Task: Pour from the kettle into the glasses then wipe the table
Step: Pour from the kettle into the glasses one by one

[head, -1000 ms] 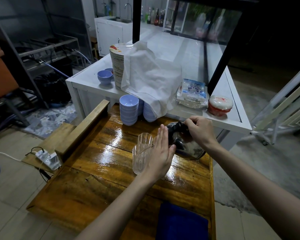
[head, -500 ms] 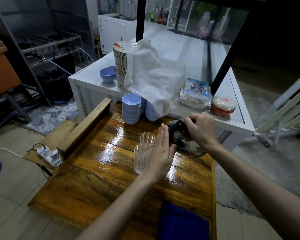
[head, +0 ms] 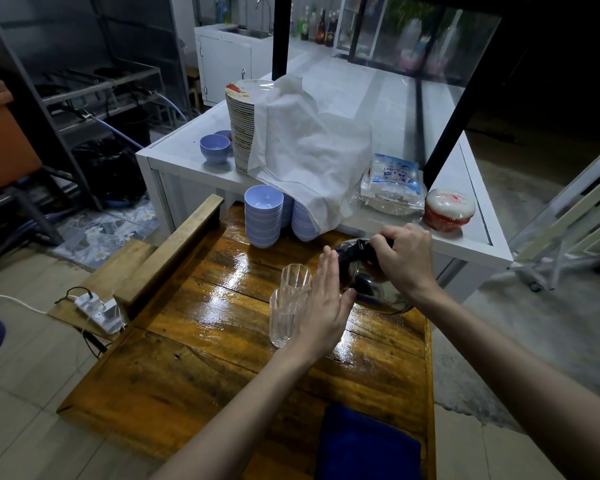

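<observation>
A shiny metal kettle (head: 371,289) with a black handle stands on the glossy wooden table (head: 194,341), at its far right. My right hand (head: 404,258) is closed over the kettle's handle from above. Two clear ribbed glasses stand just left of the kettle: the near glass (head: 283,318) and the far glass (head: 293,278), close together. My left hand (head: 326,306) is flat with straight fingers, its palm against the right side of the glasses, between them and the kettle. A dark blue cloth (head: 364,445) lies folded at the table's near edge.
Stacks of pale blue bowls (head: 261,216) stand at the table's far end. Behind is a white counter (head: 174,161) with a tall plate stack (head: 241,126), a white cloth (head: 305,150), a bagged packet (head: 392,183) and a red-and-white container (head: 449,209). A power strip (head: 99,311) lies left.
Both hands, the kettle and the glasses hold almost the same pose; only the camera view has shifted slightly.
</observation>
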`<move>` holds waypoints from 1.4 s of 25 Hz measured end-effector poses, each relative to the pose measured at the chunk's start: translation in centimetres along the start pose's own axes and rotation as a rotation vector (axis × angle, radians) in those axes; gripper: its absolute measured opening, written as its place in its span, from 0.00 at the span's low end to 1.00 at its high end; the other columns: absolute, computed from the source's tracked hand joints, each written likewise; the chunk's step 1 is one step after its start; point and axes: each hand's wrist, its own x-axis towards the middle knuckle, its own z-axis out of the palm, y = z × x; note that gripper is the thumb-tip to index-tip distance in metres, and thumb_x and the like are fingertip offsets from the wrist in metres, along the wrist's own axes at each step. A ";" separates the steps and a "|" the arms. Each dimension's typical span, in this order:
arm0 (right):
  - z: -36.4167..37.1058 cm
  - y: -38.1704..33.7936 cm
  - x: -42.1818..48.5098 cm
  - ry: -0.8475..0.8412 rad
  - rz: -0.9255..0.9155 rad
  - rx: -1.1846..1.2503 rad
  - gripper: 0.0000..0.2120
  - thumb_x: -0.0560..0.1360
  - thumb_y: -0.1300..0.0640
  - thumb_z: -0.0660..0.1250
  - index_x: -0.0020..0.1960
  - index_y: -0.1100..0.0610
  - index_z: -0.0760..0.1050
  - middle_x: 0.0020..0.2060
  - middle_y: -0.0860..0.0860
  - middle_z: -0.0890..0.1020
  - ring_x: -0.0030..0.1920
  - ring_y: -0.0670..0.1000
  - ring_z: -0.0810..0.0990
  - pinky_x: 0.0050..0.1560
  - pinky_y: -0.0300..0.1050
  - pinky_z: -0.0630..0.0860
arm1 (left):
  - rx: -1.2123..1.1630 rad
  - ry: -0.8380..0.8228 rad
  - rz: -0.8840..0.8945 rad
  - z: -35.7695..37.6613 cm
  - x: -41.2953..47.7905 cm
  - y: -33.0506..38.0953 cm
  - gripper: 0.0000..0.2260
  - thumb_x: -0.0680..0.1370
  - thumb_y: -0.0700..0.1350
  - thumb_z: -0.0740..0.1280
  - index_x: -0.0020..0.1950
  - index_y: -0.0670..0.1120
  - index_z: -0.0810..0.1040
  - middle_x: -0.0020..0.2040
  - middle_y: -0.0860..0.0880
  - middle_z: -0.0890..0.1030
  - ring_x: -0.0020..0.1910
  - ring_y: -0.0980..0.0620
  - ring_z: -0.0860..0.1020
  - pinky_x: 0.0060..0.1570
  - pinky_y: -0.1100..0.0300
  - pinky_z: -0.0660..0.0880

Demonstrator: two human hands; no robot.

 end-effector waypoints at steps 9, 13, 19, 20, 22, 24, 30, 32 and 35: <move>0.4 1.3 0.2 -0.036 0.107 0.098 0.17 0.74 0.53 0.60 0.28 0.56 0.73 0.23 0.47 0.72 0.33 0.53 0.70 0.45 0.49 0.66 | -0.051 -0.012 0.003 0.1 0.4 0.4 0.29 0.83 0.51 0.51 0.78 0.47 0.39 0.79 0.51 0.37 0.77 0.59 0.36 0.76 0.60 0.40; 0.8 3.7 -0.6 -0.032 0.430 0.276 0.18 0.73 0.52 0.62 0.31 0.63 0.76 0.26 0.53 0.76 0.31 0.52 0.72 0.36 0.47 0.69 | -0.012 -0.047 0.015 0.3 1.1 1.1 0.28 0.83 0.52 0.51 0.79 0.47 0.43 0.79 0.51 0.40 0.77 0.58 0.38 0.76 0.60 0.40; 0.4 6.1 -2.6 0.034 0.792 0.461 0.15 0.72 0.54 0.63 0.31 0.62 0.75 0.28 0.54 0.75 0.34 0.53 0.73 0.37 0.49 0.69 | 0.153 -0.088 0.117 1.2 2.5 2.2 0.25 0.83 0.52 0.50 0.79 0.46 0.49 0.80 0.49 0.48 0.78 0.57 0.43 0.77 0.59 0.42; 0.2 6.2 -2.7 0.055 0.838 0.509 0.13 0.72 0.55 0.63 0.31 0.59 0.75 0.28 0.53 0.75 0.34 0.53 0.73 0.38 0.49 0.70 | 0.169 -0.083 0.134 1.5 2.9 2.4 0.25 0.83 0.52 0.50 0.78 0.45 0.50 0.80 0.48 0.49 0.78 0.56 0.44 0.77 0.57 0.44; -0.2 6.6 -2.8 0.085 0.888 0.557 0.11 0.72 0.56 0.63 0.31 0.56 0.75 0.29 0.53 0.75 0.35 0.52 0.73 0.39 0.50 0.71 | 0.194 -0.081 0.157 2.0 3.8 2.9 0.25 0.83 0.52 0.50 0.78 0.45 0.51 0.80 0.47 0.51 0.78 0.55 0.46 0.77 0.55 0.45; -0.5 7.0 -2.3 0.099 0.880 0.536 0.12 0.72 0.56 0.63 0.30 0.56 0.75 0.29 0.52 0.76 0.34 0.52 0.74 0.39 0.49 0.72 | 0.194 -0.098 0.154 2.5 4.5 3.2 0.26 0.83 0.52 0.50 0.78 0.44 0.49 0.80 0.47 0.50 0.78 0.55 0.45 0.77 0.56 0.44; -0.8 7.1 0.3 0.057 0.657 0.294 0.17 0.74 0.55 0.63 0.27 0.56 0.72 0.25 0.52 0.73 0.30 0.52 0.70 0.33 0.46 0.66 | 0.082 -0.167 0.041 3.4 6.0 2.4 0.28 0.83 0.52 0.51 0.78 0.45 0.42 0.80 0.48 0.42 0.77 0.56 0.38 0.77 0.57 0.40; -0.5 7.1 1.1 0.040 0.579 0.221 0.19 0.74 0.54 0.63 0.25 0.57 0.72 0.23 0.51 0.74 0.30 0.53 0.72 0.36 0.47 0.68 | 0.023 -0.169 -0.003 3.6 6.0 2.4 0.29 0.83 0.51 0.51 0.78 0.45 0.40 0.79 0.48 0.39 0.77 0.55 0.36 0.76 0.58 0.38; 0.2 7.0 2.1 -0.013 0.467 0.156 0.18 0.74 0.53 0.63 0.27 0.57 0.76 0.24 0.49 0.78 0.32 0.56 0.78 0.45 0.53 0.74 | -0.019 -0.162 -0.055 3.9 5.8 2.1 0.29 0.83 0.51 0.51 0.77 0.45 0.37 0.78 0.48 0.36 0.76 0.55 0.34 0.75 0.59 0.36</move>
